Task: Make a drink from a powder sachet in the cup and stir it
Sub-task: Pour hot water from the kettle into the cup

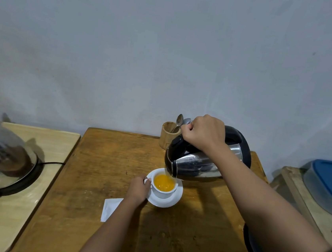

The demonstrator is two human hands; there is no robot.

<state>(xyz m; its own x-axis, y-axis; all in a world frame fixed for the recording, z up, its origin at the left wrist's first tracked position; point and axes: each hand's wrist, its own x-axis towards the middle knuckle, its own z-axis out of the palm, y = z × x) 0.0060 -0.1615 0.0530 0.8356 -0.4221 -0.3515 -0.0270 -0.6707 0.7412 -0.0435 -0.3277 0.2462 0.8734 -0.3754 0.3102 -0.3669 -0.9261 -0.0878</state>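
A white cup stands on a white saucer in the middle of the brown wooden table. Orange liquid fills the cup. My left hand holds the cup's handle. My right hand grips the black handle of a steel kettle, which is tilted with its spout over the cup's far rim, and water runs into the cup. A white sachet lies flat on the table, left of my left forearm. A spoon stands in a wooden holder behind the kettle.
A second steel kettle sits on its base on a pale side table at left, with its cord trailing right. A blue-lidded container rests on a stand at right. A black round base shows under my right arm.
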